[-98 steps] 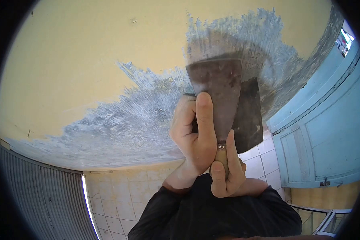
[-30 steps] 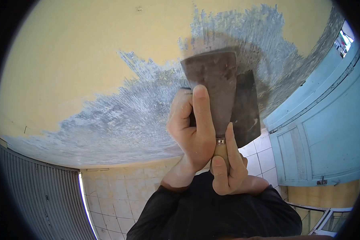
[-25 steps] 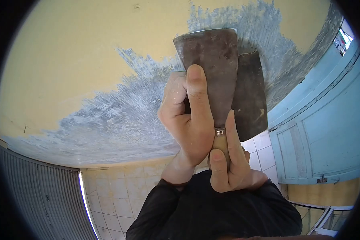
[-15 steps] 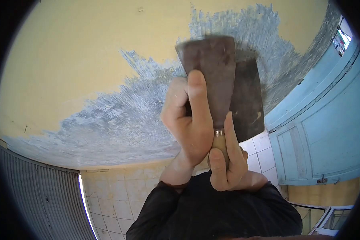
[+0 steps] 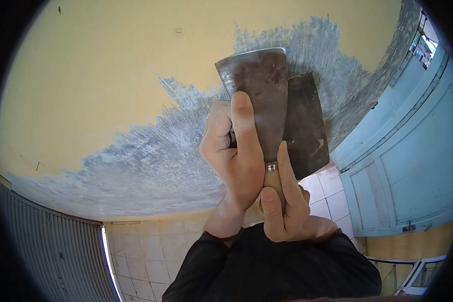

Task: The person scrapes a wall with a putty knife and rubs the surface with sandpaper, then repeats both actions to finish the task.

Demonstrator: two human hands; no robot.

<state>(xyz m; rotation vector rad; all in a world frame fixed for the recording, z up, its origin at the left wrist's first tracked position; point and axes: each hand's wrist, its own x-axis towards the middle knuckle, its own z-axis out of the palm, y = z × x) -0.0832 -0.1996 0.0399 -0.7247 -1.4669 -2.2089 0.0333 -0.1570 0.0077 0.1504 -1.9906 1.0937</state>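
Note:
A wide metal scraper (image 5: 259, 100) with a short wooden handle (image 5: 273, 182) is held up before the wall, its blade edge at the top. My left hand (image 5: 234, 151) presses its thumb on the blade face, the other fingers curled behind. The handle sits in my right hand (image 5: 287, 209), one finger stretched along the blade's base. Behind the scraper, to its right, shows a dark flat plate (image 5: 307, 126); its lower part is hidden, so what grips it cannot be made out.
The yellow wall (image 5: 100, 75) bears a rough grey-blue scraped patch (image 5: 156, 151). On the right stands a light blue door (image 5: 407, 171). A grey ribbed shutter (image 5: 55, 241) is at the lower left, with floor tiles (image 5: 156, 251) beside it. A white frame (image 5: 418, 277) lies lower right.
The scraper, the dark plate and both hands have shifted slightly left in view, the grip unchanged. The wall patch appears slightly lower in view.

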